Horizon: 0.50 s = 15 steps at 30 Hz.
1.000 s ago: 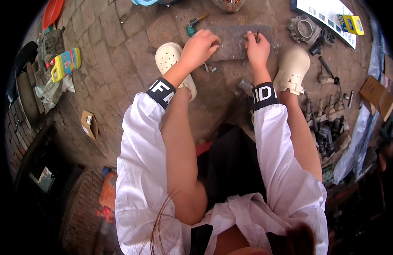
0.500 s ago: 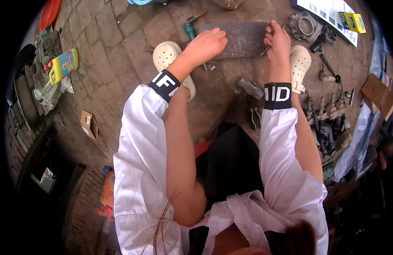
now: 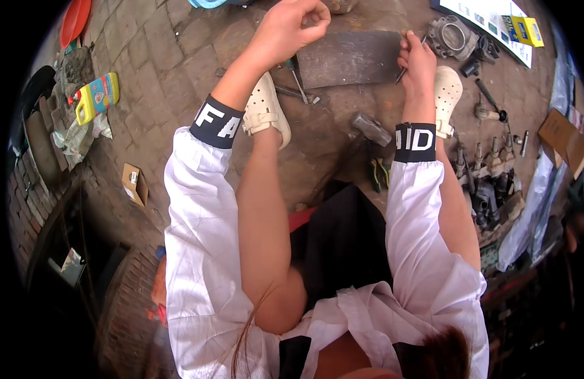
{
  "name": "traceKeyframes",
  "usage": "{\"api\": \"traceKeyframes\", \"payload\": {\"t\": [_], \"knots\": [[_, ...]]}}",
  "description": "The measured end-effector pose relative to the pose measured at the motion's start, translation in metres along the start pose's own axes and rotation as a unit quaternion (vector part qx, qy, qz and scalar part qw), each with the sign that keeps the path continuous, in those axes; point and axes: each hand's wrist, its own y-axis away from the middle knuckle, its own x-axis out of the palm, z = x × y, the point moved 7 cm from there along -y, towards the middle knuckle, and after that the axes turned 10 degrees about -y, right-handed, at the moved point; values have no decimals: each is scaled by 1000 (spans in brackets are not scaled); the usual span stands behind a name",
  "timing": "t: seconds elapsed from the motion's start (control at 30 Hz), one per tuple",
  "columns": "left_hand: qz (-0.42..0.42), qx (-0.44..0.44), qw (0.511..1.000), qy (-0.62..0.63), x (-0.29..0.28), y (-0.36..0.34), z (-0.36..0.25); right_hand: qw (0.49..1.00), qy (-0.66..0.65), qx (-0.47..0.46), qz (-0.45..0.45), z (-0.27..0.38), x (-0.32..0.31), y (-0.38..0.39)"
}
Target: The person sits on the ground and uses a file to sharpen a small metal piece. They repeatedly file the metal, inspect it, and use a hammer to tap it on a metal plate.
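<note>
My left hand (image 3: 292, 26) is raised at the top edge, left of a flat dark metal plate (image 3: 349, 60) lying on the ground. Its fingers are loosely bent with the thumb apart, and I see nothing in them. My right hand (image 3: 420, 63) is closed around a thin metal rod (image 3: 402, 76) by the plate's right end; the rod's ends stick out on both sides of the fingers. Below my left hand lies a screwdriver (image 3: 298, 82), its green handle partly hidden. A hammer head (image 3: 371, 129) rests nearer to me, between my feet.
Pliers (image 3: 379, 174) lie by my right sleeve. A round metal housing (image 3: 453, 39) sits at the upper right, with several metal parts (image 3: 487, 189) below it. At the left stand a yellow jug (image 3: 97, 98) and a small cardboard box (image 3: 134, 184).
My left hand has lifted off the plate's left end and moved up and left. My right hand stays by the plate's right end, still holding the rod.
</note>
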Motion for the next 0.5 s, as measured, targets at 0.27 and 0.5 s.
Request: {"api": "traceKeyframes", "payload": {"t": [0.27, 0.5], "knots": [[131, 128, 974, -130, 72, 35, 25, 1000, 12, -9, 15, -3, 0, -2], [134, 189, 950, -211, 86, 35, 18, 1000, 3, -2, 3, -2, -14, -19]]}}
